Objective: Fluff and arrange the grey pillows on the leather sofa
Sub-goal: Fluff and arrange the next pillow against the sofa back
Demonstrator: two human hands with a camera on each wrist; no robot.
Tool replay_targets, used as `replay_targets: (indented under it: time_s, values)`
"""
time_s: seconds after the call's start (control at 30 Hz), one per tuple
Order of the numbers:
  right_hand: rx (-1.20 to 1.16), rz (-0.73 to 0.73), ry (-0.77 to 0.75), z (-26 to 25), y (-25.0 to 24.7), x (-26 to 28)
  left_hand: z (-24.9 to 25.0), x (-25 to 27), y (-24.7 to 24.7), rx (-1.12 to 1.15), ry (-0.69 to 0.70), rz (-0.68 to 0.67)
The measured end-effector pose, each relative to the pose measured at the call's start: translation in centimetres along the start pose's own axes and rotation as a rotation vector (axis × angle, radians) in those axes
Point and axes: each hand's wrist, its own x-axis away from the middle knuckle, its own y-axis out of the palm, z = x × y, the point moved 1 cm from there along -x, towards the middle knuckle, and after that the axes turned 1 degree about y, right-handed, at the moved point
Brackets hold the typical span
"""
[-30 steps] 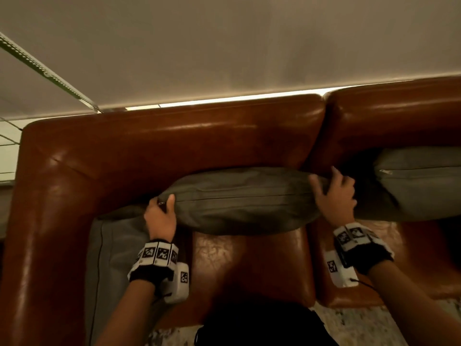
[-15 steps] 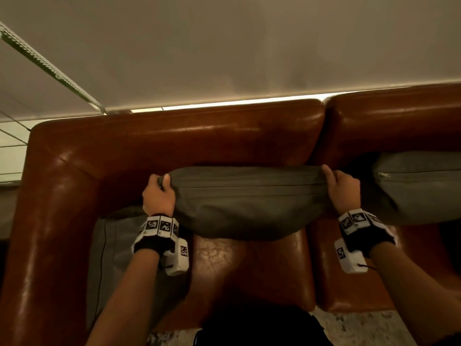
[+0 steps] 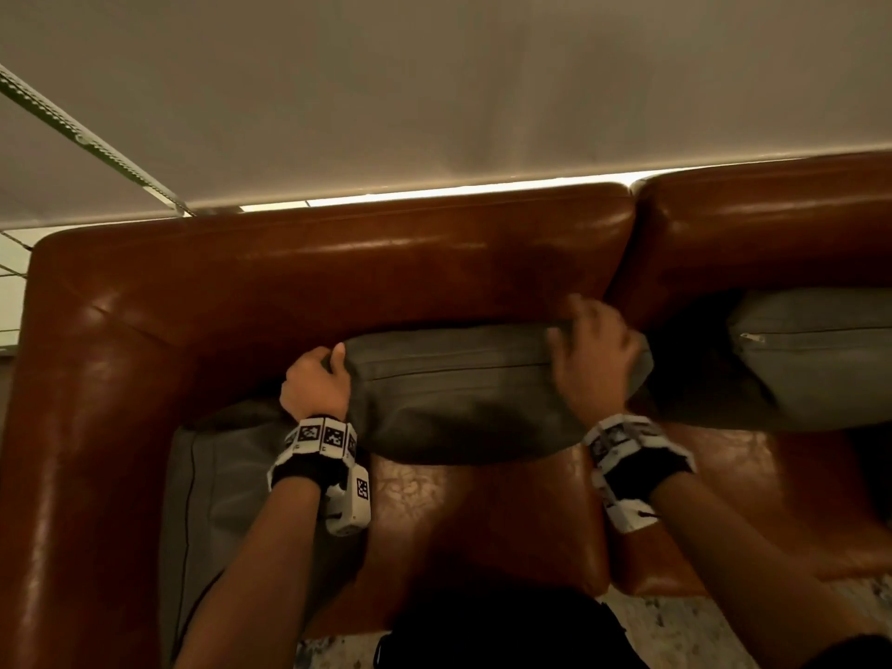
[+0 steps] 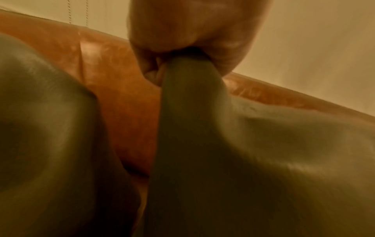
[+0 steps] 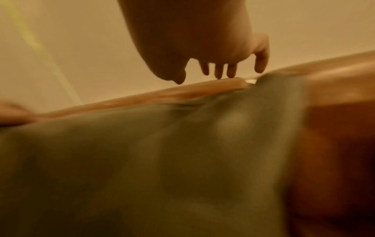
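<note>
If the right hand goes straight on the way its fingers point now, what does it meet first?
Most likely the leather backrest of the sofa. The right hand lies open over the top corner of the middle grey pillow, fingers pointing toward it; how near they are is unclear.

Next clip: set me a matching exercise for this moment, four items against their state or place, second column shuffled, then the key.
Items
1. left hand
2. right hand
3. middle pillow
4. pillow with the visible zip pull

States or places
A. leans on the sofa backrest at the far right, untouched
B. grips a pillow corner, fingers curled round the fabric
C. stands on the seat against the backrest, between the two hands
D. fingers straight, spread above the pillow's top right end

Pairs: 1-B, 2-D, 3-C, 4-A
</note>
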Motion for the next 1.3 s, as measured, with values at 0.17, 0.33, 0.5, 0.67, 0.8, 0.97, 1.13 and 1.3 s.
replay_targets:
  time_s: [0.17, 0.33, 0.5, 0.67, 0.8, 0.97, 1.13, 1.3]
  values:
    - [-0.123, -0.384, -0.505, -12.9, 4.7, 4.6, -0.4, 1.6, 0.5, 0.013, 0.019, 0.109]
    - [0.121, -0.485, -0.665, -11.4, 8.1, 4.5, -2.9, 0.4, 0.2, -0.144, 0.253, 0.061]
    - [0.191, -0.308, -0.306, 3.1, 5.2, -0.1, -2.2, -0.3, 0.9, -0.161, 0.3, 0.041]
    - [0.181, -0.175, 0.032, 8.2, 2.3, -1.3, -1.2, -0.6, 0.8, -0.047, 0.259, 0.109]
    - [-0.182, -0.093, 0.371, 8.6, 0.0, -0.9, -2.4, -0.1, -0.3, 0.207, 0.11, 0.133]
    - [-0.345, 0.024, 0.249, 7.2, -1.0, -0.5, -3.3, 1.8, -0.1, 0.383, -0.026, 0.07]
    - [-0.462, 0.076, 0.225, 7.3, -3.2, -0.3, -4.2, 1.6, -1.4, 0.322, 0.07, 0.172]
    - [-0.509, -0.065, 0.447, 7.8, -2.3, -0.2, -3.7, 2.2, -0.6, 0.29, -0.012, 0.058]
